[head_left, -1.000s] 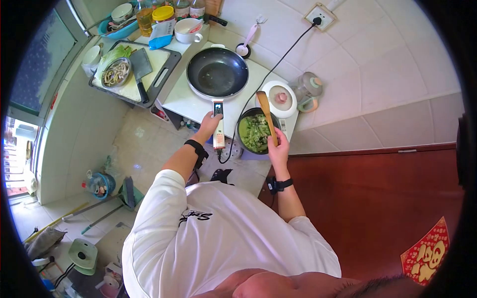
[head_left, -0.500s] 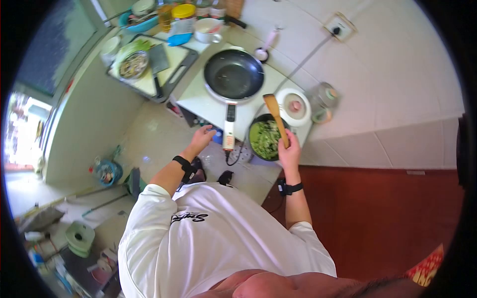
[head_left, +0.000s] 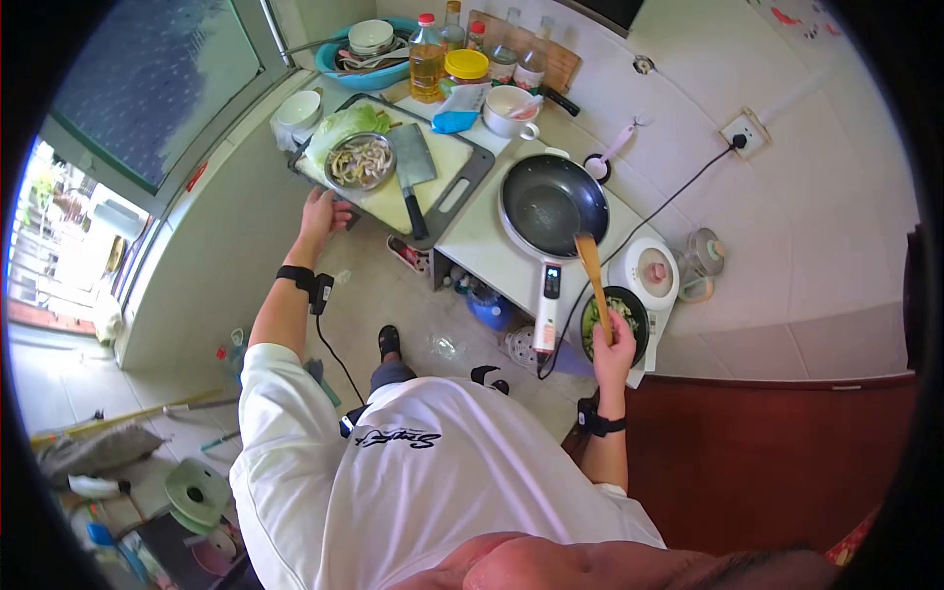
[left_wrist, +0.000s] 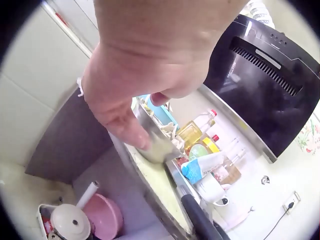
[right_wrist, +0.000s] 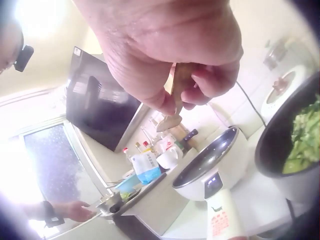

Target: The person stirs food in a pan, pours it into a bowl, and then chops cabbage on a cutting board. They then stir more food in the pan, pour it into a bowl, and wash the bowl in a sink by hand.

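Observation:
In the head view my right hand [head_left: 615,351] grips the handle of a wooden spatula [head_left: 590,261], held above a dark pot [head_left: 643,324] of chopped greens [head_left: 593,317]. The spatula's blade overlaps the near edge of a black frying pan [head_left: 553,205] with a white electric handle [head_left: 547,310]. My left hand [head_left: 321,214] reaches to the front edge of a cutting board [head_left: 450,182], fingers extended and nothing in them. Close by on the board sits a metal bowl [head_left: 359,189] of pale sliced strips. In the left wrist view the thumb [left_wrist: 135,132] overlaps the bowl's side.
A cleaver [head_left: 415,157] and leafy greens [head_left: 344,128] lie beside the bowl. Behind stand an oil bottle [head_left: 427,64], a yellow-lidded jar [head_left: 467,65] and a white cup [head_left: 506,108]. A power cord [head_left: 678,197] crosses behind the pan; a white lidded appliance [head_left: 629,258] stands behind the pot.
My left hand has let go of the pan's handle and moved left to the cutting board. The right hand still holds the spatula over the pot. The head view has swung left.

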The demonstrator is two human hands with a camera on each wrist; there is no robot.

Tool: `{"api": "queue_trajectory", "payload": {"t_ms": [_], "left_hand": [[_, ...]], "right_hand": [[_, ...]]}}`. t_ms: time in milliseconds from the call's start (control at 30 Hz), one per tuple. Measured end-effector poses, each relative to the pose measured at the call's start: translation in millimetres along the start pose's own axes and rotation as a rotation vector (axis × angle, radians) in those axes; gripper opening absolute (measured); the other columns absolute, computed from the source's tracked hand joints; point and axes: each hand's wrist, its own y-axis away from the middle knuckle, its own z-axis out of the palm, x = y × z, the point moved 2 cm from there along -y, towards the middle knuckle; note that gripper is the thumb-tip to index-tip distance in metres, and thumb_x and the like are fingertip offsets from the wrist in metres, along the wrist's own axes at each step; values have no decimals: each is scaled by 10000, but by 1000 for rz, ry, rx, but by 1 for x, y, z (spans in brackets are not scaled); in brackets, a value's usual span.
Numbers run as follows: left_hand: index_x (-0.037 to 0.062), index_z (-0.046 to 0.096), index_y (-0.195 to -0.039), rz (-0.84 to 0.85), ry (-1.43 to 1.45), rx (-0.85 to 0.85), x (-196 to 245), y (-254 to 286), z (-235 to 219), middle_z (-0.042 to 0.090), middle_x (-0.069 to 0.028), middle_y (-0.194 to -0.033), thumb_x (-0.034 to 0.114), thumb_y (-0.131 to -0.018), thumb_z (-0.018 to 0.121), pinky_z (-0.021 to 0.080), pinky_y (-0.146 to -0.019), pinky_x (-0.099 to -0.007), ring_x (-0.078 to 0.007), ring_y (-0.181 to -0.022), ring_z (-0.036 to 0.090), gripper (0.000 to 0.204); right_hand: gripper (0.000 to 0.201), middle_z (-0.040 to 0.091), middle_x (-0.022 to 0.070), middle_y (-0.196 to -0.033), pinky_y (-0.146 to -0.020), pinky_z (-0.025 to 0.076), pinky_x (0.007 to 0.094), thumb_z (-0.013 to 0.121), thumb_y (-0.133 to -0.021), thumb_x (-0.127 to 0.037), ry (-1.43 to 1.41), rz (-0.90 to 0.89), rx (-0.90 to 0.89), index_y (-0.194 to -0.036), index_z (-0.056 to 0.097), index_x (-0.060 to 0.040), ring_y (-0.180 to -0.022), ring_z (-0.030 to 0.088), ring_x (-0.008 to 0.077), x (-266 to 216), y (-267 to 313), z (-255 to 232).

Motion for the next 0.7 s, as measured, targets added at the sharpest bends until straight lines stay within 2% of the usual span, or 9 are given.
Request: {"api": "queue_trajectory", "payload": {"t_ms": [33, 100, 200, 333, 433, 600, 667, 700], "left_hand": [[8, 243, -1431, -6, 41, -137, -3, -21, -3, 669, -115, -851, 213, -969, 448, 504, -460, -256, -160, -578, 631, 545], [7, 252, -1405, -21, 61, -197, -11, -48, -3, 668, -127, -855, 201, -969, 441, 512, -468, -263, -164, -588, 637, 514], [12, 277, -1326, -30, 87, -280, -12, -58, 4, 655, -153, -849, 144, -952, 430, 529, -481, -280, -178, -606, 647, 425], [9, 309, -1266, 62, 119, -275, -11, -62, 7, 634, -154, -811, 80, -916, 422, 496, -434, -279, -188, -568, 631, 375], [-6, 332, -1168, 72, 97, -170, -10, -64, 10, 614, -148, -748, 73, -912, 442, 466, -403, -268, -165, -498, 588, 290], [7, 342, -1198, 88, 39, -187, 11, -45, 0, 607, -125, -734, 72, -924, 438, 445, -391, -241, -140, -486, 566, 298], [13, 360, -1226, 201, 31, -240, 30, -39, 3, 609, -110, -725, 71, -927, 441, 436, -387, -234, -126, -477, 555, 314], [18, 367, -1261, 174, 5, -256, 43, -32, 7, 615, -101, -723, 78, -929, 449, 432, -389, -230, -115, -473, 549, 347]], "right_hand": [[342, 647, 77, -1009, -784, 493, 261, 643, -865, -21, 16, 1, 15, -1199, 596, 32, -883, 617, 126, -1, 6, 6], [344, 644, 63, -997, -768, 491, 250, 641, -870, -19, 30, 72, 111, -1205, 594, 40, -864, 609, 111, 0, 19, 21], [346, 642, 48, -975, -759, 490, 248, 643, -870, -18, 51, 76, 235, -1210, 596, 34, -843, 606, 107, -9, 40, 54], [335, 648, 65, -975, -768, 496, 257, 651, -867, -28, 44, 127, 281, -1191, 600, 42, -852, 611, 118, -37, 58, 87], [335, 652, 76, -978, -767, 498, 261, 652, -867, -33, 27, 130, 318, -1189, 600, 45, -861, 616, 122, -49, 58, 96], [341, 654, 76, -981, -765, 498, 260, 647, -869, -26, 49, 86, 370, -1200, 602, 42, -863, 615, 122, -50, 51, 92], [338, 654, 73, -982, -763, 495, 256, 642, -872, -18, -12, 99, 356, -1204, 604, 37, -859, 613, 123, -54, 41, 91], [332, 654, 70, -987, -761, 490, 252, 638, -876, -16, 30, 82, 349, -1203, 603, 35, -858, 612, 122, -56, 38, 88]]}}
